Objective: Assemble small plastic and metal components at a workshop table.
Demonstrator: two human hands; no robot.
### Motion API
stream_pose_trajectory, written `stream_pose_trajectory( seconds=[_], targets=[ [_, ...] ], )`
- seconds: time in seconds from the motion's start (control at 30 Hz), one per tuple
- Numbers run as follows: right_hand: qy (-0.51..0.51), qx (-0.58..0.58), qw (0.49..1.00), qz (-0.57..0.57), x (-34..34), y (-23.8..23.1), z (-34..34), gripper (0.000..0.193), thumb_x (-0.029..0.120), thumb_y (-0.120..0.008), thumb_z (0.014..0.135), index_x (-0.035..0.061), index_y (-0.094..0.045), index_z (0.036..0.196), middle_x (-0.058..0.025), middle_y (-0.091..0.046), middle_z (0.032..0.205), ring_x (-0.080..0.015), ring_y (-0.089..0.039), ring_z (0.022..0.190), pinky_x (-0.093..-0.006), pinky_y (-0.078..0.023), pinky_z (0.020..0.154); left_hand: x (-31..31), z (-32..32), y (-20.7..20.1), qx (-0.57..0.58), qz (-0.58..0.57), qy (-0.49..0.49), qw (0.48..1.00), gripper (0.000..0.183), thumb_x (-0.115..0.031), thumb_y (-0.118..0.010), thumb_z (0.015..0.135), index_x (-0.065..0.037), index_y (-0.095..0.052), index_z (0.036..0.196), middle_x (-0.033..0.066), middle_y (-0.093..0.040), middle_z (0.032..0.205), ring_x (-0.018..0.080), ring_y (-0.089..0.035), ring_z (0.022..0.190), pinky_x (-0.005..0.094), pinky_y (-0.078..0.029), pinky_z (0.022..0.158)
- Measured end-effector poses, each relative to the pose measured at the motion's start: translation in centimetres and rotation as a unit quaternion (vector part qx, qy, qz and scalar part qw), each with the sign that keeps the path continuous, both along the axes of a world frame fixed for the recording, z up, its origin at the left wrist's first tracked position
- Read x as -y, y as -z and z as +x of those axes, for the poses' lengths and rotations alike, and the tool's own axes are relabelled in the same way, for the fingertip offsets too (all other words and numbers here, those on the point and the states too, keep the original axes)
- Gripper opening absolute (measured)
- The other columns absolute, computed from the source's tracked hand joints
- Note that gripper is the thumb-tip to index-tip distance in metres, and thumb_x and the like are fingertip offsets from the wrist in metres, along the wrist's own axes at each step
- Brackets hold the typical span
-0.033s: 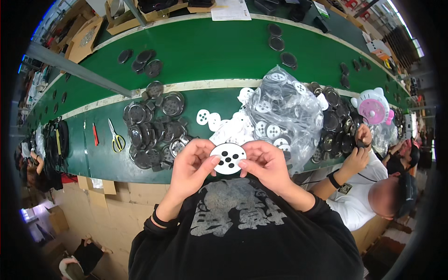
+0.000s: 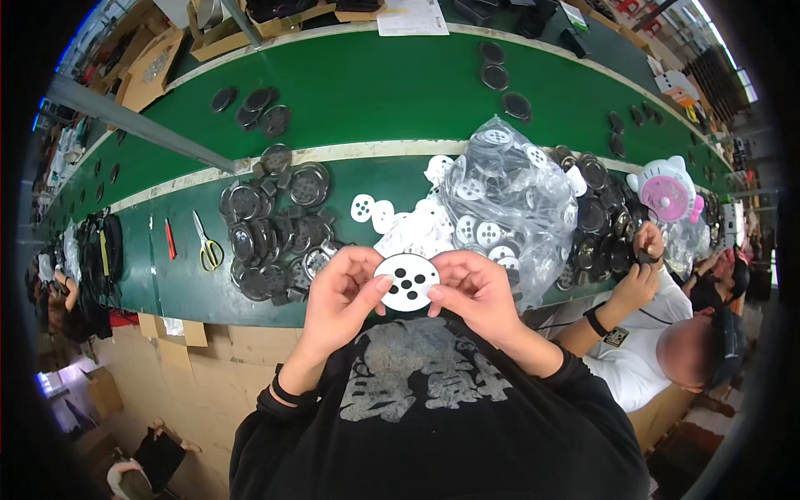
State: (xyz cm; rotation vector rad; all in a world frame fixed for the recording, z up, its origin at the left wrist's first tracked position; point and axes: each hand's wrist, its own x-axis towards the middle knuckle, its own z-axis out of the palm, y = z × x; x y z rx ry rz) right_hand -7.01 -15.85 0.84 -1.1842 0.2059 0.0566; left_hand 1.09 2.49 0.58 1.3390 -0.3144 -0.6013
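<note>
Between my two hands, just in front of my chest, is a white round disc with several dark holes (image 2: 407, 283); it faces up toward me. My left hand (image 2: 343, 292) pinches its left edge, thumb on top. On the opposite edge, my right hand (image 2: 473, 292) grips it with the thumb on the face. The disc's underside is hidden. Just beyond lie loose white hole-punched pieces (image 2: 410, 233), beside a clear plastic bag (image 2: 521, 200) filled with similar ones. To the left is a heap of dark glossy round parts (image 2: 267, 237).
Scissors with yellow handles (image 2: 208, 250) and a red tool (image 2: 170, 239) lie at left on the green table (image 2: 179, 292). At right, a co-worker's hands (image 2: 642, 267) work by more dark parts (image 2: 593, 215), near a pink-and-white fan (image 2: 667, 196). A metal post (image 2: 142, 121) slants across the left.
</note>
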Motion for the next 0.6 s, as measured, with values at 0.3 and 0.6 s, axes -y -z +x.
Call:
stream_pose_trajectory(
  seconds=[0.3, 0.6],
  targets=[
    [-0.052, 0.021, 0.997, 0.051, 0.3, -0.2, 0.1, 0.020, 0.004, -0.053, 0.090, -0.0071, -0.056, 0.107, -0.0137, -0.065, 0.093, -0.0165, -0.064, 0.077, -0.0269, -0.053, 0.066, 0.5, -0.3, -0.5, -0.075, -0.057, -0.037, 0.995, 0.024, -0.001, -0.055, 0.087, 0.001, -0.042, 0.107, 0.0086, -0.059, 0.085, 0.0118, -0.061, 0.071, 0.0220, -0.052, 0.050],
    [-0.082, 0.007, 0.995, 0.059, 0.3, -0.5, 0.1, 0.018, 0.006, -0.050, 0.091, -0.0086, -0.057, 0.101, -0.0179, -0.065, 0.087, -0.0218, -0.066, 0.077, -0.0298, -0.056, 0.062, 0.5, -0.4, -0.5, -0.035, -0.044, -0.057, 0.997, 0.023, 0.000, -0.056, 0.086, 0.002, -0.043, 0.105, 0.0083, -0.058, 0.084, 0.0109, -0.060, 0.071, 0.0214, -0.053, 0.051]
  ],
)
